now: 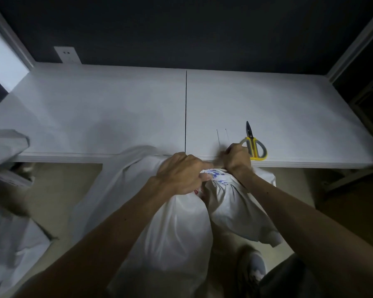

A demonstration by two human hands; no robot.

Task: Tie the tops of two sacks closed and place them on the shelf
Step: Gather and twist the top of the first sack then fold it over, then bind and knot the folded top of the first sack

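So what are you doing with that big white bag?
A person is closing a white sack that stands on the floor against a white table. The left hand bunches its gathered top while the right hand grips the other side, seemingly pulling something tight. Scissors lie on the table beside the right hand. Whether the knot is finished cannot be told.

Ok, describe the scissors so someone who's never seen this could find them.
Look at the white shelf, right of its dark centre seam. Near the front edge, just beyond the right hand, lie the scissors: yellow and grey handles, the only coloured thing there.
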